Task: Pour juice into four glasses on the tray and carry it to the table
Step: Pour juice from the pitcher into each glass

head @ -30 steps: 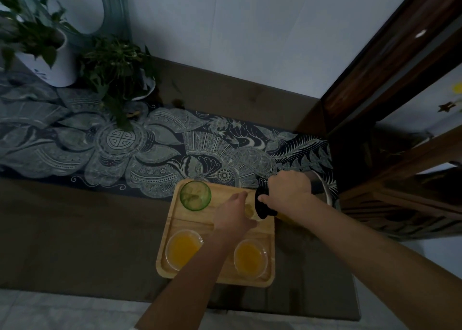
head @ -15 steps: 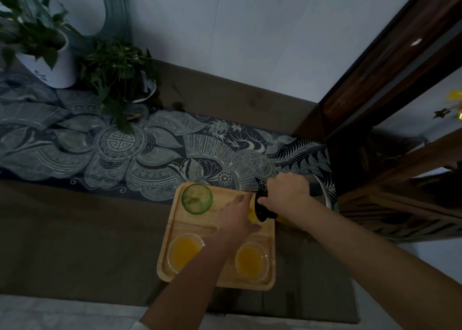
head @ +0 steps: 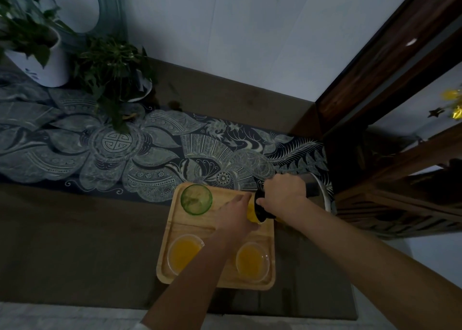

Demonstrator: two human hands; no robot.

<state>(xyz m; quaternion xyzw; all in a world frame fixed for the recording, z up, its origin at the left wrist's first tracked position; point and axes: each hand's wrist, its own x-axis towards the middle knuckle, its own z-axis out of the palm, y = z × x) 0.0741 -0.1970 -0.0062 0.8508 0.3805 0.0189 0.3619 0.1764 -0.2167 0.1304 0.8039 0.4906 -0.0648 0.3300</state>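
Note:
A wooden tray (head: 195, 225) lies on the dark counter. Two clear glasses of orange juice stand in its near part, one at the left (head: 184, 252) and one at the right (head: 253, 261). A green glass (head: 196, 199) stands in the tray's far left corner and looks empty. My right hand (head: 283, 195) grips a dark-lidded juice jug (head: 261, 208), tilted over the tray's far right corner. Orange juice shows at its mouth. My left hand (head: 236, 215) is wrapped around a glass there, which it mostly hides.
A patterned blue runner (head: 125, 154) crosses the counter behind the tray. Two potted plants stand at the back left, one in a white pot (head: 37, 62) and a bushier one (head: 112, 72) beside it. A dark wooden cabinet (head: 390, 139) rises on the right.
Both hands hold nearly the same pose. More orange juice shows between my left hand and the jug than a second ago.

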